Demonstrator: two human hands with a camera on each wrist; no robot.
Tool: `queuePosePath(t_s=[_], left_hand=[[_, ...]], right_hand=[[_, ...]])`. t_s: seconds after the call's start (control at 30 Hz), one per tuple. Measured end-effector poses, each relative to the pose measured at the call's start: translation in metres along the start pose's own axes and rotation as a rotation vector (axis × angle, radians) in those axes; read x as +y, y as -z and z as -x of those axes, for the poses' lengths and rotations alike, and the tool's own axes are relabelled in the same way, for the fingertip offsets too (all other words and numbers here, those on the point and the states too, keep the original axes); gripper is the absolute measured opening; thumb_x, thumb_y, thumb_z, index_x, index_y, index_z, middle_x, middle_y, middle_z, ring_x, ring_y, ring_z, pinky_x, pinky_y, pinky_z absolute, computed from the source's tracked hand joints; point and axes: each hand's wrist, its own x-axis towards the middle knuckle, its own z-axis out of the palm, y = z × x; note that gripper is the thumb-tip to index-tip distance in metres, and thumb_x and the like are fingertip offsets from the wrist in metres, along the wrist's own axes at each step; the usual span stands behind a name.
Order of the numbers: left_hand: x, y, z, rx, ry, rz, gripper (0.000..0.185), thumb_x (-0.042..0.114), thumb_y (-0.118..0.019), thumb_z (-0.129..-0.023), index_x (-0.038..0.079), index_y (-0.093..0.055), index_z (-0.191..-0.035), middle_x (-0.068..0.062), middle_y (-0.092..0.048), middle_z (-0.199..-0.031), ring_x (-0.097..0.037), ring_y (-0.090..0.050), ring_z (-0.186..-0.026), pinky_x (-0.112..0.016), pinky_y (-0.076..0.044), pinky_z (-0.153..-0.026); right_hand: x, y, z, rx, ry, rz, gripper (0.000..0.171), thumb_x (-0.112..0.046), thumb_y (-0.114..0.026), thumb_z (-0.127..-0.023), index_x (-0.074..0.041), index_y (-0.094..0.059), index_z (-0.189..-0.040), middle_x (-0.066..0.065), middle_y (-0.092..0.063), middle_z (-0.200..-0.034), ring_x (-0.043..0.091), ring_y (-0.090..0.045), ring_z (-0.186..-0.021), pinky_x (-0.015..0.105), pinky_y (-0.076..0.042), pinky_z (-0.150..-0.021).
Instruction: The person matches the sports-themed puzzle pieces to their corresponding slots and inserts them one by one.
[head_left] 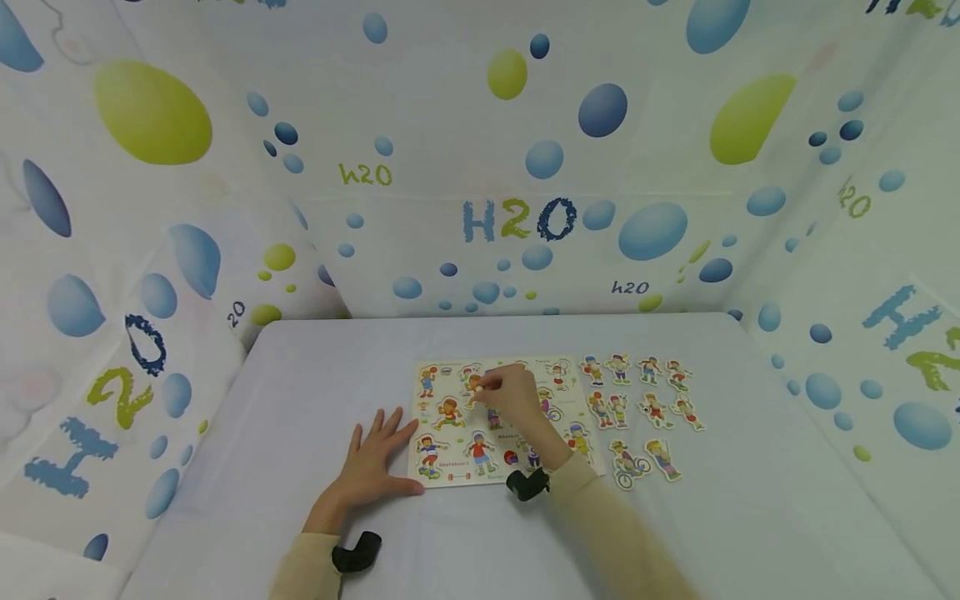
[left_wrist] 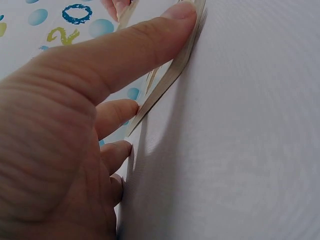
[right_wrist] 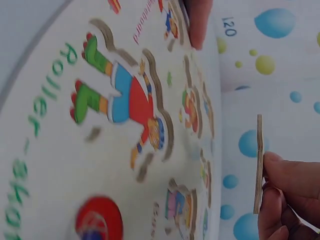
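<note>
Pinching a puzzle piece, right hand over board.

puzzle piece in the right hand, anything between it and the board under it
Nothing visible. The right hand pinches the puzzle piece by its edge, clear above the puzzle board. Between them the right wrist view shows only open air. The left hand rests flat at the board's left edge, off to the side.

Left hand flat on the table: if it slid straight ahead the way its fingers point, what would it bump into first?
Probably the left edge of the flat wooden puzzle board; the left hand already touches it with its thumb.
</note>
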Motion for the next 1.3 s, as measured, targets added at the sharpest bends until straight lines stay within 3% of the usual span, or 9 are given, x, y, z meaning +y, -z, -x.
queuePosePath(t_s=[0.17, 0.47, 0.83, 1.3], left_hand=[[-0.001, 0.0, -0.001, 0.001, -0.004, -0.004, 0.107, 0.05, -0.087, -0.062, 0.012, -0.04, -0.15, -0.018, -0.018, -0.162, -0.046, -0.001, -0.15, -0.066, 0.008, -0.116], [-0.002, -0.001, -0.001, 0.011, -0.012, -0.004, 0.106, 0.05, -0.087, -0.061, 0.013, -0.041, -0.149, -0.018, -0.019, -0.162, -0.047, -0.002, -0.149, -0.067, 0.007, -0.116], [-0.002, 0.0, 0.0, 0.007, -0.011, 0.011, 0.107, 0.051, -0.087, -0.061, 0.013, -0.041, -0.149, -0.017, -0.019, -0.162, -0.046, -0.003, -0.15, -0.066, 0.007, -0.116], [-0.003, -0.002, -0.002, 0.001, -0.004, 0.006, 0.107, 0.052, -0.087, -0.061, 0.014, -0.04, -0.15, -0.017, -0.017, -0.163, -0.045, -0.001, -0.15, -0.066, 0.009, -0.116]], right_hand=[[-0.006, -0.02, 0.004, 0.001, 0.023, 0.03, 0.008, -0.014, -0.077, -0.083, -0.007, -0.078, -0.088, 0.004, -0.069, -0.078, 0.013, -0.06, -0.069, 0.023, -0.048, -0.06], [-0.012, -0.039, 0.004, -0.017, -0.028, 0.028, 0.006, -0.015, -0.078, -0.082, -0.01, -0.079, -0.085, 0.0, -0.07, -0.075, 0.008, -0.056, -0.063, 0.021, -0.045, -0.054], [-0.015, -0.051, 0.004, -0.076, -0.106, 0.114, 0.007, -0.019, -0.079, -0.081, -0.013, -0.078, -0.083, -0.004, -0.064, -0.07, 0.008, -0.05, -0.059, 0.021, -0.038, -0.051], [-0.013, -0.053, 0.006, -0.066, -0.122, 0.14, 0.008, -0.022, -0.08, -0.08, -0.015, -0.078, -0.084, -0.005, -0.066, -0.07, 0.007, -0.052, -0.058, 0.021, -0.038, -0.05]])
